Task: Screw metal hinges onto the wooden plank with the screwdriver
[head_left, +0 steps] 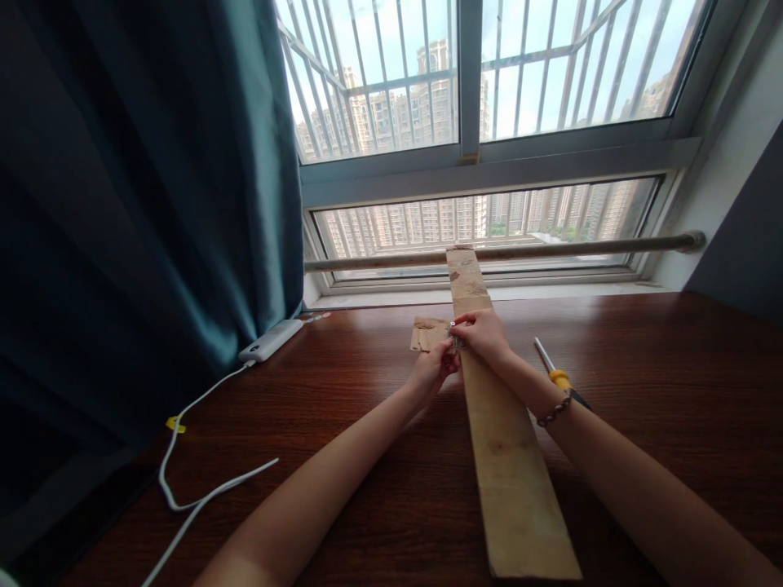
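A long wooden board (505,456) lies lengthwise on the table, its far end reaching the rail by the window. My right hand (488,336) rests over the board's left edge, thumb and fingers pinched at a small shiny metal piece (453,328). Close beside it, my left hand (433,367) is closed with its fingertips at the same metal piece, left of the board. Its exact kind is too small to make out. Just beyond my left fingers lies a short, flat tan piece (425,333) with torn-looking brown patches.
Right of my right forearm lies a screwdriver (558,377) with a yellow and black handle. A white power strip (272,340) and its white cable (164,469) are on the left, beside the dark curtain (257,204). A metal rail (581,247) crosses before the window.
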A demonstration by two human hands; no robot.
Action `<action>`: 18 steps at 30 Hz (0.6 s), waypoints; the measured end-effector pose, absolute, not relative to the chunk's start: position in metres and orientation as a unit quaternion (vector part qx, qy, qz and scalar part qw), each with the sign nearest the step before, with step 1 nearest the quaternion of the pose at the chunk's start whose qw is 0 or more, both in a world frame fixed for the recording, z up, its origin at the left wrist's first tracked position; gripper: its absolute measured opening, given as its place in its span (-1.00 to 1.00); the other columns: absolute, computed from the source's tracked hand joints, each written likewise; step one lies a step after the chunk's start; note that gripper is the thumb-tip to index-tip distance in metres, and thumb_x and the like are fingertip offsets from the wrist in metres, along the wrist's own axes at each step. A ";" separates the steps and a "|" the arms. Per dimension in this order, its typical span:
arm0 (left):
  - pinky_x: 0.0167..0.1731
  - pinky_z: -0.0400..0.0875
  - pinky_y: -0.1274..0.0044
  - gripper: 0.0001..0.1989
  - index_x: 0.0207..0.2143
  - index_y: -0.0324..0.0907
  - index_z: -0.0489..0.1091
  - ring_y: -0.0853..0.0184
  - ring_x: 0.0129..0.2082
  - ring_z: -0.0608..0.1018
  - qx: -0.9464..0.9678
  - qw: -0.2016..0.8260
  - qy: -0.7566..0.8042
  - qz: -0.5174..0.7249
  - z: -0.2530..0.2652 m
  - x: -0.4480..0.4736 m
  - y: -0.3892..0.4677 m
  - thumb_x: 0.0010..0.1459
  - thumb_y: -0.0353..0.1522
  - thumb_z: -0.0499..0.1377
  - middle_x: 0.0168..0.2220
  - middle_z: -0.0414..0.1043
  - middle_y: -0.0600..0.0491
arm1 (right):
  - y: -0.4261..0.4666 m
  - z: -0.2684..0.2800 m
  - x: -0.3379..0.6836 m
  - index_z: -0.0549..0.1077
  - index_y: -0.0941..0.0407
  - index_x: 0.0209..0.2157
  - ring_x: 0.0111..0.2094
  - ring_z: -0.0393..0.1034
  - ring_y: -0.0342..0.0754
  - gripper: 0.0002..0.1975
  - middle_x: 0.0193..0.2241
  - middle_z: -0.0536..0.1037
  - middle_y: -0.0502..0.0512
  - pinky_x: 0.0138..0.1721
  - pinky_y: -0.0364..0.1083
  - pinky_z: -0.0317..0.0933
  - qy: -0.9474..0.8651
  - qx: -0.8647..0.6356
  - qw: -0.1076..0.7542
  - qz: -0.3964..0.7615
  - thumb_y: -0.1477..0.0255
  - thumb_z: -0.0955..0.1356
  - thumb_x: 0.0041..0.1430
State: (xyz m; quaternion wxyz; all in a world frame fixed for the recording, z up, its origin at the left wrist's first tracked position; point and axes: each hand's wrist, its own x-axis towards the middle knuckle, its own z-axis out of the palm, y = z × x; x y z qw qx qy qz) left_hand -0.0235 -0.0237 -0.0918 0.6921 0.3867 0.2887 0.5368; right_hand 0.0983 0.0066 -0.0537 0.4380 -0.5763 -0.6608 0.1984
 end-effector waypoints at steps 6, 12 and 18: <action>-0.57 0.14 0.60 -0.80 -0.46 -0.27 0.31 0.50 -0.66 0.30 0.389 0.690 0.283 0.541 -0.091 -0.024 -0.024 -0.11 -0.32 0.21 -0.66 0.27 0.14 | 0.010 -0.057 0.096 0.57 0.14 -0.44 -0.53 0.39 -0.13 -0.80 -0.58 0.55 0.03 -0.55 -0.22 0.16 -0.623 -0.571 0.467 0.260 0.37 0.42 -0.20; -0.56 0.15 0.59 -0.81 -0.47 -0.27 0.30 0.49 -0.66 0.29 0.397 0.683 0.292 0.540 -0.089 -0.024 -0.026 -0.09 -0.32 0.20 -0.65 0.26 0.14 | 0.008 -0.059 0.096 0.57 0.13 -0.44 -0.55 0.37 -0.14 -0.79 -0.58 0.54 0.01 -0.56 -0.22 0.13 -0.615 -0.557 0.496 0.256 0.35 0.41 -0.21; -0.60 0.14 0.61 -0.85 -0.44 -0.28 0.32 0.49 -0.67 0.31 0.391 0.682 0.298 0.542 -0.087 -0.023 -0.026 -0.09 -0.36 0.18 -0.66 0.28 0.13 | 0.002 -0.057 0.095 0.57 0.10 -0.46 -0.60 0.28 -0.19 -0.81 -0.66 0.45 -0.05 -0.59 -0.23 0.03 -0.627 -0.553 0.503 0.218 0.34 0.40 -0.19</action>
